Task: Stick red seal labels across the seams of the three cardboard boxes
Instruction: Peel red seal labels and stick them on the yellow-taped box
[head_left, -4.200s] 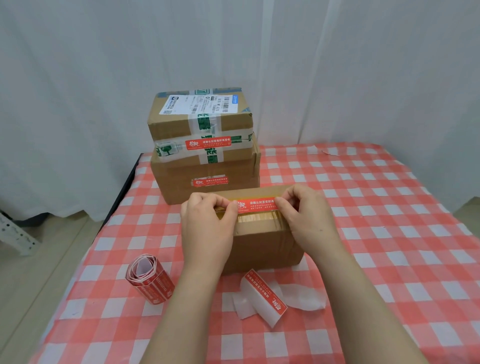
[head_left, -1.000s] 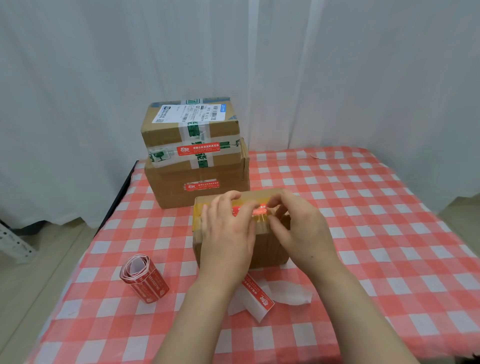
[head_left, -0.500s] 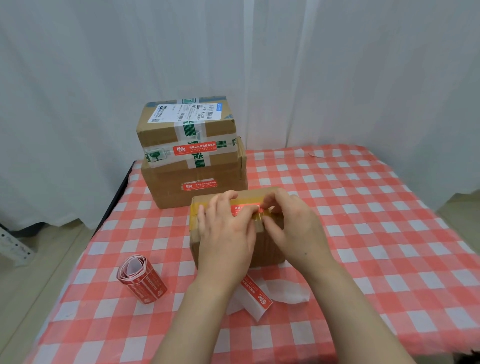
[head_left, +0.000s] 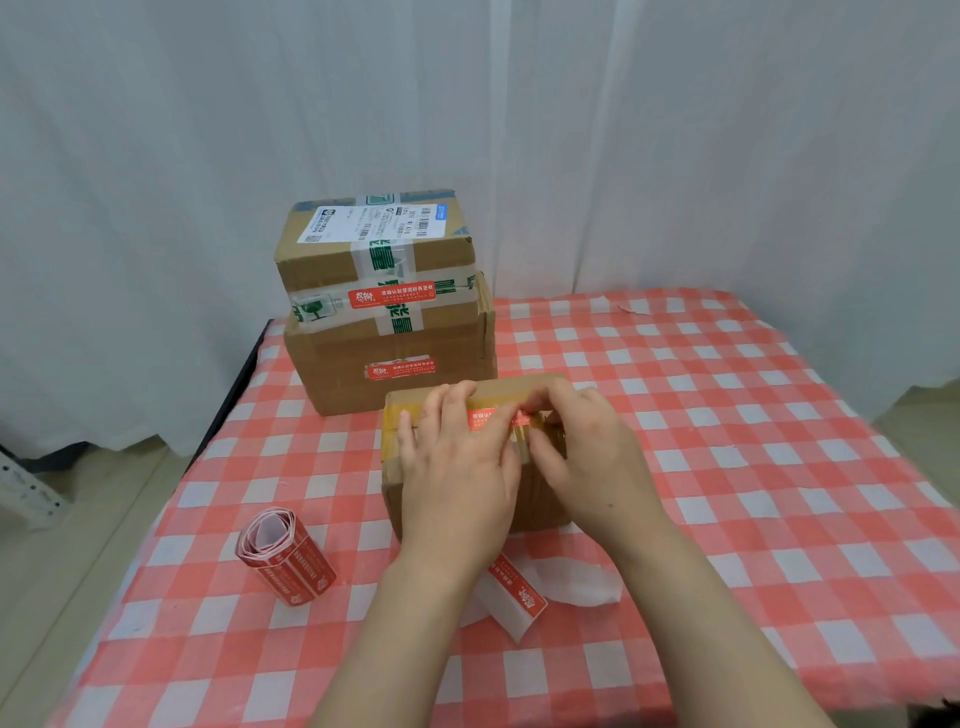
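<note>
Left hand (head_left: 457, 467), fingers straight and together, presses the label (head_left: 491, 419) onto the box (head_left: 390, 462); right hand (head_left: 589, 457), fingers curled, pinches the label's right end.

Two bare arms show, both uncovered along their whole visible length. The left forearm (head_left: 405, 639) and the right forearm (head_left: 727, 623) are smooth and carry no cloth. The left hand (head_left: 457, 467) and the right hand (head_left: 587, 457) are bare too, with slim fingers (head_left: 441, 410). A small dark speck (head_left: 609, 505) marks the back of the right hand near the wrist.
</note>
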